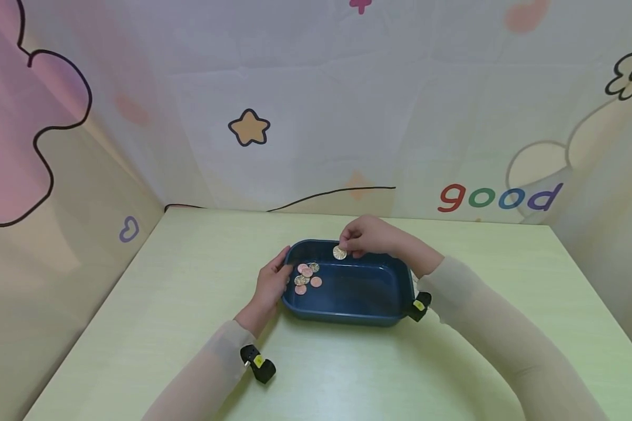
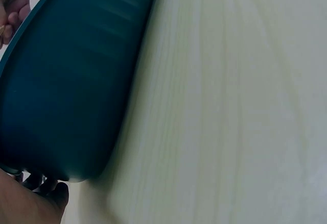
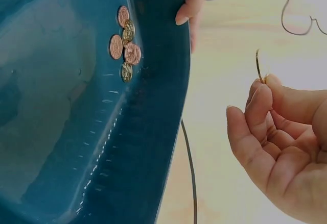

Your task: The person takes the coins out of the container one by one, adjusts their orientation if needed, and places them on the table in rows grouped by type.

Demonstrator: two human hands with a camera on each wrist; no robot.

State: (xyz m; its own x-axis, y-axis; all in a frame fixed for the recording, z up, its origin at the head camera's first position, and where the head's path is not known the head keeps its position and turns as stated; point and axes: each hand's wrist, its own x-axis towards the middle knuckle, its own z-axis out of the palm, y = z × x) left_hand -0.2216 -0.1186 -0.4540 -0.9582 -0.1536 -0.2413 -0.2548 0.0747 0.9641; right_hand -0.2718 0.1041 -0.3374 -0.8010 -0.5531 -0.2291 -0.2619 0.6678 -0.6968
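Observation:
A dark blue rectangular tray [image 1: 366, 289] sits on the table, with several copper-coloured coins [image 1: 316, 282] and gold-coloured coins [image 3: 126, 72] lying loose at its left end. My left hand [image 1: 271, 285] grips that end of the tray, thumb over the rim and fingers along the outside. Over the far rim, my right hand [image 1: 373, 237] pinches a gold coin [image 1: 339, 252] between thumb and fingertips. The right wrist view shows this coin [image 3: 258, 66] edge-on, above the rim. Some of the coins overlap each other.
The pale green table [image 1: 189, 345] runs back to a printed cloth backdrop [image 1: 316, 146] with a star and the word "good". Cloth also hangs along both sides. A black wrist camera [image 1: 258, 363] is strapped on the left sleeve, another [image 1: 420, 306] on the right.

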